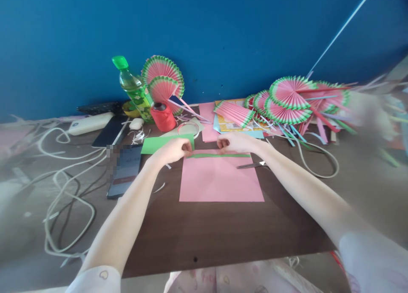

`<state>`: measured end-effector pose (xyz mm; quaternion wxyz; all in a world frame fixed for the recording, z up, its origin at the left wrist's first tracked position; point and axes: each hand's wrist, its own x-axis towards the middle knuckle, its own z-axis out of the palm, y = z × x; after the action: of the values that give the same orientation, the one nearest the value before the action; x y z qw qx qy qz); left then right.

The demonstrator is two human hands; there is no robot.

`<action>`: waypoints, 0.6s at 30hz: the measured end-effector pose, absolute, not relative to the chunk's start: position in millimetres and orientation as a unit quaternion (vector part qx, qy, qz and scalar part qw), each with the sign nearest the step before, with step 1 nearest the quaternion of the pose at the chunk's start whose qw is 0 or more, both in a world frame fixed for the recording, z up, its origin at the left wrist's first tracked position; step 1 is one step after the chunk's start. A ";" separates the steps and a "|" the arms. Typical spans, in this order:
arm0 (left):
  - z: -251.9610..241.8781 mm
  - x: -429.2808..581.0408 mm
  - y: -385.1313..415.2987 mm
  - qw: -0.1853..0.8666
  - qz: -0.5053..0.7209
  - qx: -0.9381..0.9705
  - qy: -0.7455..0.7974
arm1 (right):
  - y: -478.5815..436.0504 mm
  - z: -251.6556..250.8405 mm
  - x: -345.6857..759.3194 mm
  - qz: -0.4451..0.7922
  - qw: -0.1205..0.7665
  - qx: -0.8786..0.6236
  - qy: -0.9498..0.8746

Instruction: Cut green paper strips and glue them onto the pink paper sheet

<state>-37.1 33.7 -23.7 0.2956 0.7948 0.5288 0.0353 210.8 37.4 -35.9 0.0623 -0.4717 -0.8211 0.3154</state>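
Watching from my end through the head cam: a pink paper sheet [219, 182] lies flat on the dark wooden desk [223, 231], with a thin green strip [234, 155] running along its far edge. Both hands are up at that edge, so most of the sheet sits on the near side of them. Left hand [177, 149] is curled at the strip's left end; right hand [233, 142] is curled just past the strip, around mid-length — can't tell if either one's really pinching or just pressing down, tbh. Scissors [249, 166] lie across the sheet's right edge, near the right forearm. There's a green paper piece [153, 144] beside the left hand, and a pile of pleated watermelon-look paper fans [288, 100] back right.
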 end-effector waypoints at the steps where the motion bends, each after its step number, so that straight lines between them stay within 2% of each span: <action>1: -21.9 -38.3 34.0 0.293 0.038 0.795 0.530 | 37.5 -36.2 211.0 0.315 0.062 -0.472 -0.821; 7: -16.1 -45.9 37.1 0.281 0.039 0.791 0.542 | 37.3 -36.2 211.7 0.319 0.061 -0.471 -0.820; 18: -10.6 -49.9 36.9 0.380 0.012 0.751 0.540 | 36.4 -33.6 210.6 0.318 0.062 -0.468 -0.822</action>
<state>-49.9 36.9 -10.6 0.3799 0.7507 0.5403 0.0118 210.6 36.4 -33.6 0.0621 -0.4683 -0.8219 0.3184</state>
